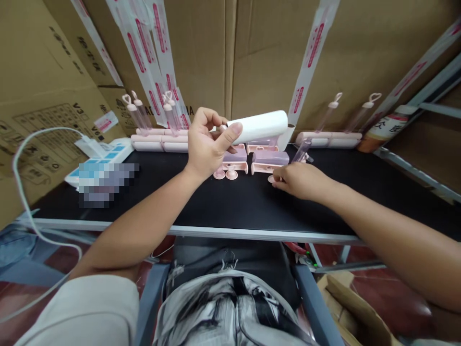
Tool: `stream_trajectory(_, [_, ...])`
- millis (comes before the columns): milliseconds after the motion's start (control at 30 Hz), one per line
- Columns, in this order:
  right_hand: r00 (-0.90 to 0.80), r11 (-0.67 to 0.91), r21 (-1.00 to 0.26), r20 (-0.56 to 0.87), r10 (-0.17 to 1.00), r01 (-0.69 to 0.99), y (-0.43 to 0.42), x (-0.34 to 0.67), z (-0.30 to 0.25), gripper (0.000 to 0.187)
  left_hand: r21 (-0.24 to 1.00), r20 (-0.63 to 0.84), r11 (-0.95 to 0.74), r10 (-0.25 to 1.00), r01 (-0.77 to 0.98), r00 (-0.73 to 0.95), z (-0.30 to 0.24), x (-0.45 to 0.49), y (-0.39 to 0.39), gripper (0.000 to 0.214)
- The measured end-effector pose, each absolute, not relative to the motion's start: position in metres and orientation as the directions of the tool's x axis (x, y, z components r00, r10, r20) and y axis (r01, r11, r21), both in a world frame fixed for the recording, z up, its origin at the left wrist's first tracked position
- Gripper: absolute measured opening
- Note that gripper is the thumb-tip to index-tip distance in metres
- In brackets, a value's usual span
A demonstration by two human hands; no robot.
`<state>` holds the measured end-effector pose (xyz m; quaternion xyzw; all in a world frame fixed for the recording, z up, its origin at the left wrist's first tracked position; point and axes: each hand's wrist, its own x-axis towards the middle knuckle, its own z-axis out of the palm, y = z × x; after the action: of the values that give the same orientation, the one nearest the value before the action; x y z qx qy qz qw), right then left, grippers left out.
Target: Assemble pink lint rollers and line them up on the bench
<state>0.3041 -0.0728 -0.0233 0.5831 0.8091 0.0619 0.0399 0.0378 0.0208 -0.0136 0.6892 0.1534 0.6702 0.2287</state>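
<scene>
My left hand (205, 144) is raised above the black tabletop, its thumb and fingers closed on one end of a white lint roller refill (261, 126). The refill lies almost level, and a loose white flap hangs by its far end. Lower and to the right, my right hand (302, 180) has its fingers bent together at a small pink round cap (271, 179), partly hidden beneath them. Just behind that hand is a lilac translucent roller cover (271, 157) with a pink base. Two more pink caps (231, 175) rest on the table below my left hand.
Assembled pink lint rollers (147, 143) with clear upright handles line the back left; others (329, 140) stand back right. A bottle (391, 129) is at the right end. A white-and-blue power strip (117, 151) with a white cable lies left. Cardboard boxes (201, 57) wall the back.
</scene>
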Motion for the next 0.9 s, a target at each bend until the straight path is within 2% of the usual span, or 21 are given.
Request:
stream_trajectory(200, [-0.272,0.258,0.244,0.027,0.962,0.935,-0.073,0.310,-0.037,0.029,0.556,0.831,-0.825,0.549,-0.105,0.088,-0.014,0.041,0.010,0.061])
stream_trajectory(333, [-0.280,0.263,0.184,0.077,0.957,0.947,-0.066,0.315,-0.034,0.034,0.576,0.816,-0.814,0.565,-0.074,0.122,-0.013,0.042,0.004,0.058])
stream_trajectory(400, [-0.253,0.250,0.037,0.174,0.952,0.967,-0.069,0.317,-0.028,0.028,0.598,0.798,-0.799,0.585,-0.067,0.143,-0.014,0.044,0.000,0.059])
stream_trajectory(467, [-0.210,0.293,-0.277,0.292,0.933,0.915,-0.075,0.317,-0.021,0.029,0.630,0.773,-0.773,0.615,-0.077,0.156,-0.015,0.047,-0.005,0.062])
stream_trajectory(533, [-0.200,0.381,-0.647,0.338,0.920,0.660,-0.084,0.314,-0.015,0.054,0.672,0.738,-0.734,0.649,-0.103,0.185,-0.018,0.052,-0.011,0.068])
stream_trajectory(600, [-0.198,0.387,-0.869,0.340,0.920,0.309,-0.093,0.308,-0.012,0.071,0.722,0.688,-0.679,0.681,-0.134,0.252,-0.022,0.057,-0.016,0.072])
stream_trajectory(667, [-0.139,0.347,-0.934,0.333,0.933,0.085,-0.099,0.303,-0.009,0.062,0.756,0.643,-0.640,0.689,-0.135,0.335,-0.026,0.062,-0.019,0.072])
stream_trajectory(733, [-0.040,0.346,-0.938,0.346,0.938,-0.007,-0.100,0.305,-0.005,0.050,0.735,0.647,-0.674,0.661,-0.079,0.381,-0.032,0.065,-0.019,0.070])
stream_trajectory(833, [0.136,0.430,-0.903,0.428,0.894,0.014,-0.097,0.324,0.006,0.044,0.547,0.736,-0.832,0.532,0.096,0.419,-0.039,0.067,-0.017,0.065])
stream_trajectory(900, [0.280,0.489,-0.859,0.511,0.813,0.150,-0.094,0.346,0.015,0.040,0.393,0.723,-0.888,0.458,0.236,0.517,-0.042,0.069,-0.018,0.058])
